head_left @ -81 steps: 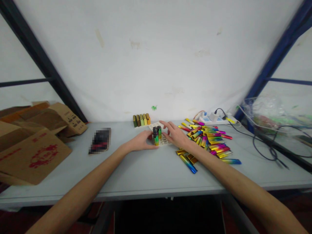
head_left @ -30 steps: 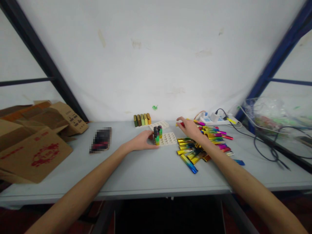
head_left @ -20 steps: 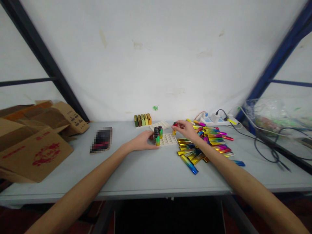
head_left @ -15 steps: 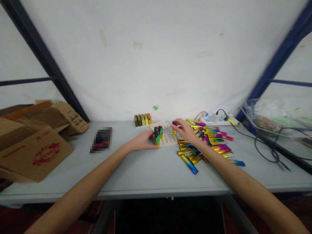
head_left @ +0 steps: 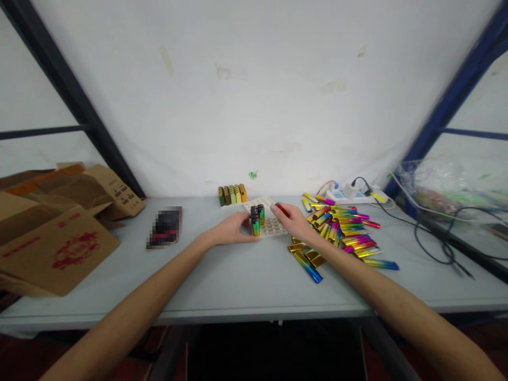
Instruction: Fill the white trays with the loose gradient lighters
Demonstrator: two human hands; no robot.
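My left hand (head_left: 234, 228) is closed round the left end of a white tray (head_left: 273, 228) with rows of round holes. Its thumb lies along the tray's front corner and its fingers reach behind. Several green-and-gold lighters (head_left: 256, 225) with dark tops stand upright in the tray at that end, beside my fingers. Above the tray's right part, my right hand (head_left: 294, 219) pinches a red lighter (head_left: 281, 209) that is tilted, its lower part hidden by the fingers. To the right lies a loose pile of shiny metallic-coloured lighter-shaped pieces (head_left: 357, 242), partly under my right forearm.
Behind is a second white tray (head_left: 256, 203), next to a block of upright lighters (head_left: 233, 195) in green, brown and yellow. Cardboard boxes (head_left: 71, 233) stand at left, near a blurred dark item (head_left: 164, 227). A power strip (head_left: 351, 196) and black cable (head_left: 420, 227) are at right.
My right hand has moved left and slightly down with the red lighter, from the pile's edge to over the tray. The lighter has tipped from upright. My left hand stays in place.
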